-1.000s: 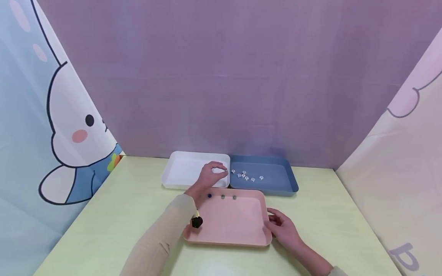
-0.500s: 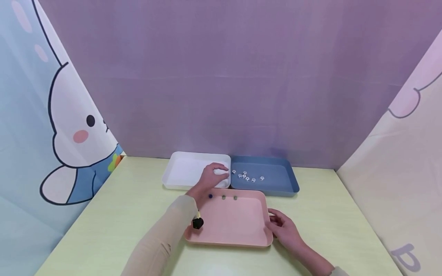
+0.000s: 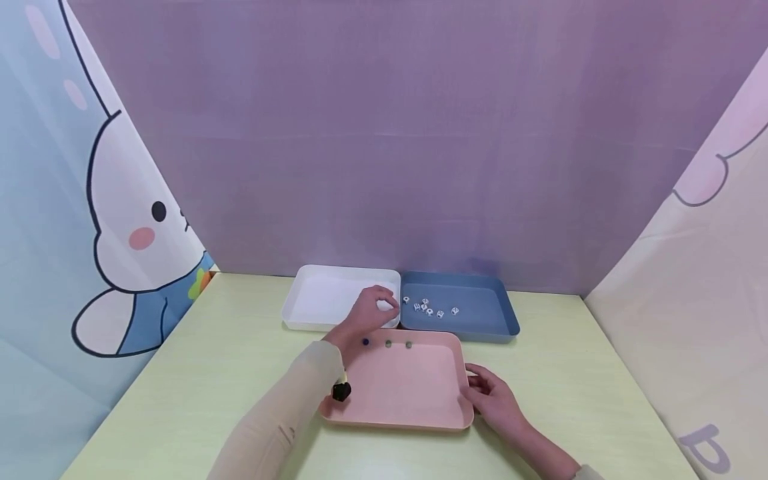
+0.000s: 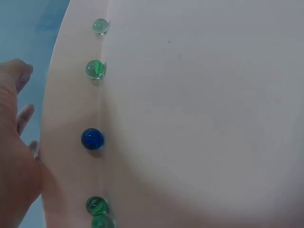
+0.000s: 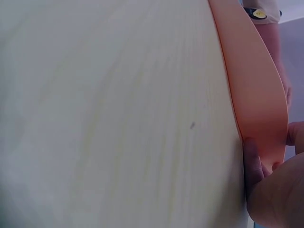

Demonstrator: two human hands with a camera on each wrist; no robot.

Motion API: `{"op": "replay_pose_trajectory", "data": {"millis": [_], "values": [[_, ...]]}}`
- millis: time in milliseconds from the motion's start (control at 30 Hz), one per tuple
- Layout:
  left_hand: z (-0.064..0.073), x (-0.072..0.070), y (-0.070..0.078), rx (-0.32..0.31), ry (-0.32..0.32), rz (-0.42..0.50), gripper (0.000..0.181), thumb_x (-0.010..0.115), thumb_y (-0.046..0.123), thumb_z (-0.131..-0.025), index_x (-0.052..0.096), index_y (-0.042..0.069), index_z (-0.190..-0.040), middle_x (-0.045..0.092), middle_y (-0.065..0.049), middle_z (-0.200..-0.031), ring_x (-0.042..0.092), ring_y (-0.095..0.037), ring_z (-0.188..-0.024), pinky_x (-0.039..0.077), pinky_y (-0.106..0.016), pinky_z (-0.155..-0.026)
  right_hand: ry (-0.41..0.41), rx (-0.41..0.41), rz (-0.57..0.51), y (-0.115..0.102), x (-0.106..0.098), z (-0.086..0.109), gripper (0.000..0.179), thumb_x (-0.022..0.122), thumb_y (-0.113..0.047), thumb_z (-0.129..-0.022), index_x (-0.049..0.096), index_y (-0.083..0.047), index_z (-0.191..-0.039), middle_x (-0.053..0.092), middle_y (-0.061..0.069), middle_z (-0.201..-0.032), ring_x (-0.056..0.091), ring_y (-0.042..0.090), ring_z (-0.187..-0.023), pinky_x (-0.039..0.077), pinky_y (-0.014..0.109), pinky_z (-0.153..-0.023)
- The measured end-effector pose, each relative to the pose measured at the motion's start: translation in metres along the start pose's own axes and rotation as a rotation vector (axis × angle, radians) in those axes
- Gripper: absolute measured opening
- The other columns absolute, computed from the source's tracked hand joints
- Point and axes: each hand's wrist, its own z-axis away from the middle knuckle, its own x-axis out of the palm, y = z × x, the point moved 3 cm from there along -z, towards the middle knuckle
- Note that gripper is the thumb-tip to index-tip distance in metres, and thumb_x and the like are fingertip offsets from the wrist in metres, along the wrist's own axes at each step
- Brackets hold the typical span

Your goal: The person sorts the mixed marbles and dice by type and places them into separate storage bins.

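My left hand (image 3: pixel 371 311) reaches over the right end of the white tray (image 3: pixel 318 287). Its thumb and index fingertip meet in a ring near the seam with the blue tray (image 3: pixel 480 293); whether anything small lies between the tips is hidden. Several white dice (image 3: pixel 423 307) sit in the blue tray's left half. My right hand (image 3: pixel 493 395) grips the right rim of the pink tray (image 3: pixel 408 393). Along that tray's far side lie a blue marble (image 4: pixel 92 139) and several green marbles (image 4: pixel 95 69).
All three trays touch or nearly touch on a pale wooden table (image 3: pixel 552 360). A black piece (image 3: pixel 341 391) worn at the left wrist hangs over the pink tray's left side. A purple curtain (image 3: pixel 384 147) stands behind the table.
The thumb and index fingertip of my left hand, apart half a second ago, now meet. That hand has dipped slightly. My right hand, the trays, dice and marbles stay put.
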Motion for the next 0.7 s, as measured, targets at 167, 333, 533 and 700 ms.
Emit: {"op": "replay_pose_trajectory", "data": {"millis": [167,333,533,700], "values": [[0.001,-0.002,0.01,0.062,-0.105,-0.155,0.006,0.072,0.017,-0.084,0.078,0.015,-0.084,0.061,-0.015,-0.122,0.05,-0.026,-0.12,0.036,-0.044,-0.106,-0.001,0.0,0.008,-0.002,0.0,0.0,0.045,0.067,-0.001,-0.088,0.058,-0.002,-0.131,0.065,0.013,-0.102,0.061,0.02,-0.086,0.055,0.029,-0.064],[0.006,0.001,0.029,0.112,-0.254,-0.383,0.007,0.071,0.023,-0.085,0.077,0.026,-0.082,0.056,-0.009,-0.13,0.041,-0.027,-0.128,0.032,-0.044,-0.108,-0.002,0.001,0.015,-0.001,0.0,0.001,0.044,0.068,-0.002,-0.088,0.058,-0.001,-0.131,0.065,0.013,-0.101,0.062,0.021,-0.087,0.056,0.03,-0.065],[0.012,0.013,0.06,0.275,-0.392,-0.666,0.008,0.07,0.025,-0.088,0.076,0.03,-0.086,0.053,-0.006,-0.134,0.031,-0.034,-0.136,0.031,-0.049,-0.108,0.001,0.023,0.003,0.003,-0.001,0.0,0.044,0.067,-0.002,-0.088,0.058,-0.004,-0.131,0.064,0.012,-0.102,0.061,0.021,-0.088,0.056,0.03,-0.066],[0.014,0.021,0.077,0.346,-0.474,-0.814,0.002,0.077,0.029,-0.085,0.076,0.03,-0.085,0.05,-0.005,-0.138,0.031,-0.036,-0.137,0.033,-0.048,-0.108,0.0,0.017,-0.012,0.003,0.0,-0.001,0.044,0.068,-0.002,-0.088,0.059,-0.004,-0.131,0.064,0.013,-0.102,0.061,0.022,-0.088,0.056,0.031,-0.065]]}}
